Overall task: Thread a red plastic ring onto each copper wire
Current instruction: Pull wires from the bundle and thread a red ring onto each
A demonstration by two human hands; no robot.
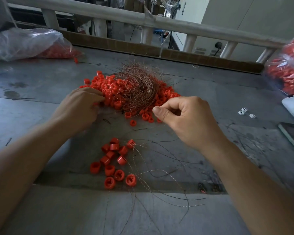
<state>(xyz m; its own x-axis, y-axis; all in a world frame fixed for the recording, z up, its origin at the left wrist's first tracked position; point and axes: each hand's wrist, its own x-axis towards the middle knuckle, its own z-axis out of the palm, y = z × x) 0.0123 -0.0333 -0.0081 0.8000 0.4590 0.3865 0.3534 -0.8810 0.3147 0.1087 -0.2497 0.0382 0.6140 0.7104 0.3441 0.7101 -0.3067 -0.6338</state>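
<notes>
- Grey desk point(41, 107): red rings point(109, 87) heaped mid-frame, copper wires point(137, 89) bundled on top.
- Left hand point(81, 106): fingers among rings, grip indiscernible.
- Right hand point(185, 116): fingers pinched a strand at bundle's edge.

1 head-worn wide-angle view, facing forward and down, close over the table point(210, 85)

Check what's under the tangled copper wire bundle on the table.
The tangled bundle of thin copper wire lies on a heap of small red plastic rings, visible round its edges. What lies beneath its middle is covered by the wire.
</notes>
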